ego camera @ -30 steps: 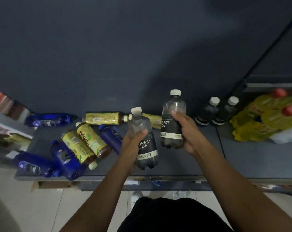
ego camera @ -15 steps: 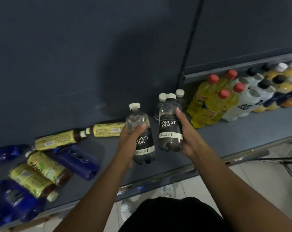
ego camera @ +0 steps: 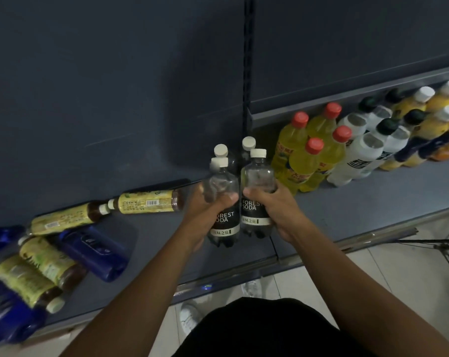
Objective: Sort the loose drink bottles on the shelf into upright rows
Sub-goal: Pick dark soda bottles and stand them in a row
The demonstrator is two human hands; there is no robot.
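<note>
Two Forest Soda bottles, the left hand (ego camera: 205,202) clamped on one (ego camera: 222,202), the right hand (ego camera: 277,204) on the other (ego camera: 257,191), have swung right and now touch down upright before the standing pair (ego camera: 248,144), extending that row.

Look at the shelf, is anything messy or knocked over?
Yes. On the left part of the grey metal shelf, the yellow-labelled tea bottles and dark blue plastic bottles lie on their sides, pointing different ways. The red-capped yellow bottles on the right stand upright in rows. Nothing looks spilled.
</note>
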